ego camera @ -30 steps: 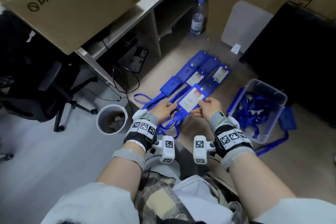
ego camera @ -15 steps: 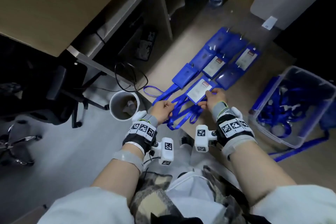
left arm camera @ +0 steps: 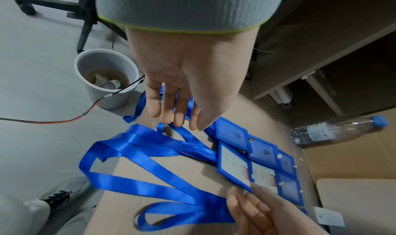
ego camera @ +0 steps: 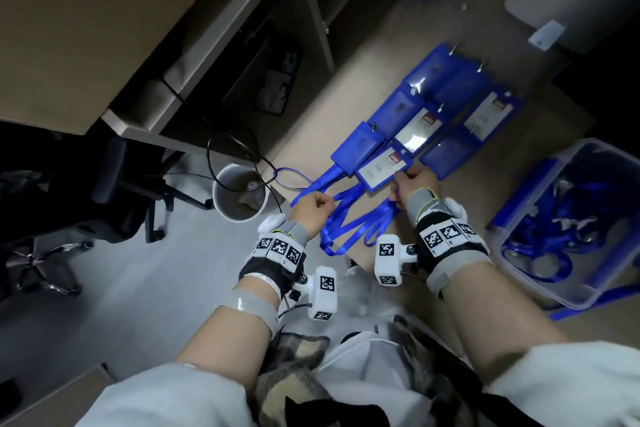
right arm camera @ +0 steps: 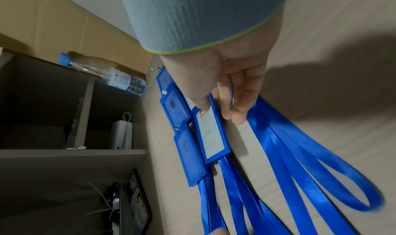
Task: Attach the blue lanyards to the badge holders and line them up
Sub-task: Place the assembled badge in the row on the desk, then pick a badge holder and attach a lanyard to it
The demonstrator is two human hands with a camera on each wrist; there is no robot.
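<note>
right hand [ego camera: 414, 184] pinching badge holder [ego camera: 382, 169] at the row's near end | left hand [left arm camera: 182, 92] relaxed, fingertips touching lanyards [left arm camera: 154, 167] (overhanging board's near edge) | risk: straps snagging, dragging the row crooked

Clear bin [ego camera: 540, 291] right, wastebasket [ego camera: 239, 215] left.

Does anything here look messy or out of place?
Yes: the blue lanyards are a loose tangle of loops trailing over the floorboard's edge, while the badge holders lie in tidy rows. A water bottle also lies on its side nearby.
</note>
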